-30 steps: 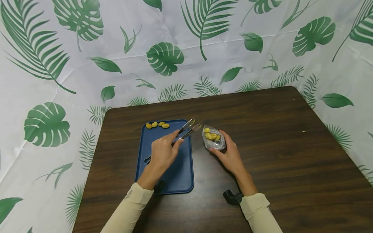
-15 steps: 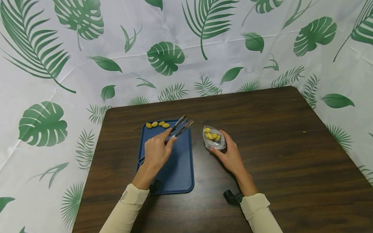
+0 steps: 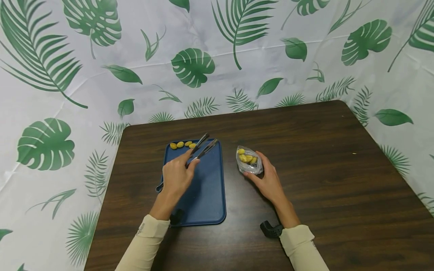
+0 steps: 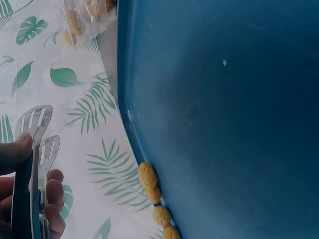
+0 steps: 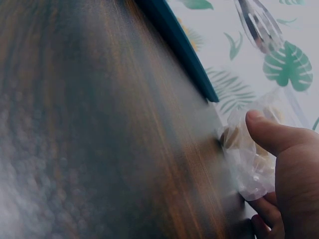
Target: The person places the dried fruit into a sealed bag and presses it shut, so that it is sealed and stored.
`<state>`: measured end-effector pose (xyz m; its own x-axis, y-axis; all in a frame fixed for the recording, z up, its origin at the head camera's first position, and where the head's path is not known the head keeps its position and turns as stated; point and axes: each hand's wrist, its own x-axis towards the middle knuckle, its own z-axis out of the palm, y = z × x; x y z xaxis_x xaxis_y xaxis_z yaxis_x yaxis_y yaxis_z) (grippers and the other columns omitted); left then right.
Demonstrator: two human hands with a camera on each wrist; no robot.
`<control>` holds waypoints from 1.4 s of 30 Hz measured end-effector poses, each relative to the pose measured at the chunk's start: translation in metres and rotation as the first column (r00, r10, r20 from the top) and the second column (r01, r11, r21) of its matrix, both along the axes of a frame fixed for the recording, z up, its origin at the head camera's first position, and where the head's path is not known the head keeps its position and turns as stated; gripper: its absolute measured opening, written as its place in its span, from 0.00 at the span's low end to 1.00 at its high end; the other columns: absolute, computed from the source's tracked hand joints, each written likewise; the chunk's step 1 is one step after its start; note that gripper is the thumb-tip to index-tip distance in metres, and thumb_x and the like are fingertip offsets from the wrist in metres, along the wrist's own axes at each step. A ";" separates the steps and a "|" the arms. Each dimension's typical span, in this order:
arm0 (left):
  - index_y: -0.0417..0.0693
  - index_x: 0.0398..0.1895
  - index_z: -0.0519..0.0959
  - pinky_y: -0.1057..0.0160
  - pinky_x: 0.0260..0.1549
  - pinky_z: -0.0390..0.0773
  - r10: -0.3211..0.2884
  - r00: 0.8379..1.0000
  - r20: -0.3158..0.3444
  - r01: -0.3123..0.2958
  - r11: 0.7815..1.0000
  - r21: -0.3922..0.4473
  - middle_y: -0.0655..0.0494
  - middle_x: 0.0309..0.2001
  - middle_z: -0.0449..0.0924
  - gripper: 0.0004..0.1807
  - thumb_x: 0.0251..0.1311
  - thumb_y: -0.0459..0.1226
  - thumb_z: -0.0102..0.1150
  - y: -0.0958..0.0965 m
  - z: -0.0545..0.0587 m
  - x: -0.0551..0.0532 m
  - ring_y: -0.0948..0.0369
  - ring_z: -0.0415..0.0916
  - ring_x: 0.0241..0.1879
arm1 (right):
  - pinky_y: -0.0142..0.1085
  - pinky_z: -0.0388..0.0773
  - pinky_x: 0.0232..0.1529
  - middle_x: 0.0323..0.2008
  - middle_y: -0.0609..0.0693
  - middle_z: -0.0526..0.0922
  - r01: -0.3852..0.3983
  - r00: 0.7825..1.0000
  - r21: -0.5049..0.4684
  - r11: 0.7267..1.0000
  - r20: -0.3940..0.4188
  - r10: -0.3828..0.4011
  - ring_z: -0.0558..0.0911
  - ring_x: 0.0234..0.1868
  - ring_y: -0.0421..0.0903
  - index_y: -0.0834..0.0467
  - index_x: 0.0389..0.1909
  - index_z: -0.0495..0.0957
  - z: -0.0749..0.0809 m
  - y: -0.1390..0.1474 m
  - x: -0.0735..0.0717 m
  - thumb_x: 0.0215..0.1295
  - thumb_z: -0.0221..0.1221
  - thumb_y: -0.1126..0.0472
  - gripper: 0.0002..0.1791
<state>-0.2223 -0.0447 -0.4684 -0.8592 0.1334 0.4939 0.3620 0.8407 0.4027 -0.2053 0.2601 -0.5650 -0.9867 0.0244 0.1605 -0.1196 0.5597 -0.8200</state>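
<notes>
My left hand grips a pair of metal tongs over the blue tray. The slotted ends of the tongs stand apart, and the left wrist view shows nothing between them. Several yellow-brown peanuts in the shell lie along the tray's far edge, just beyond the tong tips in the head view. To the right of the tray, my right hand holds a clear plastic bag with its thumb on one side and fingers on the other. More peanuts show in the bag's open mouth.
The dark wooden table extends to the right and behind the tray. A leaf-patterned cloth hangs along its back and sides. A small pale speck lies on the right part of the table.
My left hand has moved left with the tongs, from beside the bag to over the tray near the row of peanuts. My right hand and the bag have stayed put.
</notes>
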 end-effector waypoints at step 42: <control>0.38 0.58 0.84 0.53 0.16 0.71 0.081 0.995 0.064 -0.080 0.997 -0.024 0.43 0.26 0.87 0.26 0.61 0.43 0.73 -0.027 -0.014 -0.006 0.57 0.70 0.14 | 0.66 0.61 0.70 0.74 0.59 0.69 -0.011 1.000 -0.008 1.000 -0.013 0.011 0.68 0.73 0.64 0.50 0.79 0.58 -0.002 0.001 -0.002 0.64 0.71 0.46 0.47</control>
<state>-0.2282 -0.0713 -0.4821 -0.8975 0.0725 0.4349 0.2669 0.8746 0.4049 -0.2075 0.2613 -0.5670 -0.9847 0.0146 0.1734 -0.1367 0.5514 -0.8229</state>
